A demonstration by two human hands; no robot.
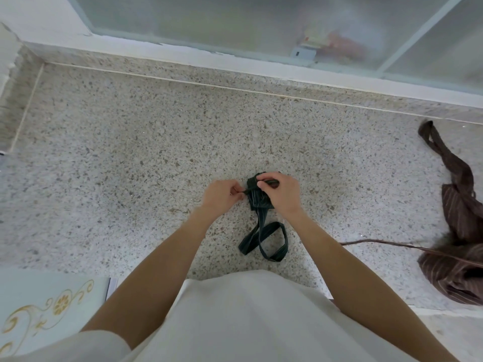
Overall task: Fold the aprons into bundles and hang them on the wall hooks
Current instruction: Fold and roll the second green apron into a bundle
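A dark green striped apron, rolled into a small bundle (260, 199), lies on the speckled stone counter (130, 152). Its neck strap (271, 241) trails toward me in a loop. My left hand (222, 194) pinches a thin tie string at the bundle's left side. My right hand (281, 190) holds the top of the bundle and pinches the string's other part. A brown striped apron (460, 231) lies loose and crumpled at the counter's right end, one thin tie (379, 241) stretched out to the left.
A frosted glass window (261, 22) with a white sill runs along the back of the counter. A white cabinet door with gold ornament (47, 309) is at the lower left. No wall hooks are in view.
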